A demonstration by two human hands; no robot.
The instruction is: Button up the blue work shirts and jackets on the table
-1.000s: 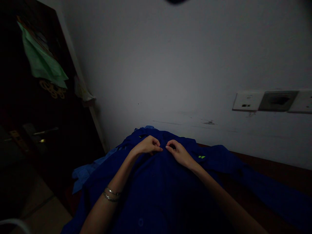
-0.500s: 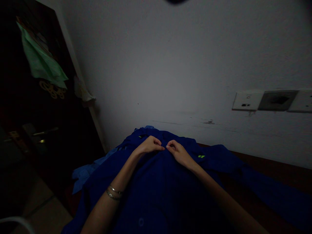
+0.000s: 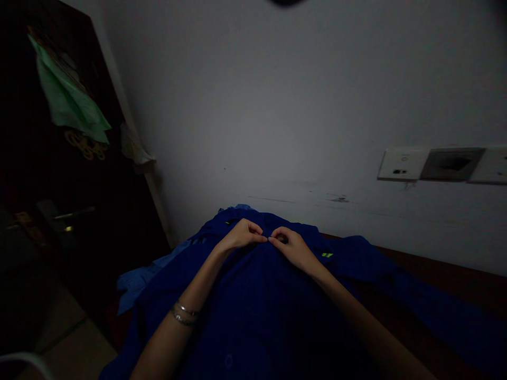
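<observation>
A dark blue long-sleeved jacket (image 3: 245, 301) lies spread out in front of me, one sleeve stretching off to the right. Thumb and fingers of my left hand (image 3: 244, 234) are pinched together on the cloth near the jacket's upper middle. My right hand (image 3: 288, 245) pinches the same area from the other side, its fingertips almost meeting those of the left. Whatever small part of the cloth sits between the fingertips is too dark to make out. Small yellow-green marks (image 3: 327, 255) show on the jacket right of my right hand.
Lighter blue cloth (image 3: 138, 282) sticks out from under the jacket at the left. The dark reddish surface (image 3: 412, 264) beneath meets a white wall (image 3: 277, 105) with sockets (image 3: 402, 164). A dark door (image 3: 119, 200) with a handle (image 3: 74, 214) and hanging green cloth (image 3: 69, 103) stands at left.
The right fingertips have shifted slightly left, closer to the left ones. Otherwise both hands stay at the same spot on the jacket.
</observation>
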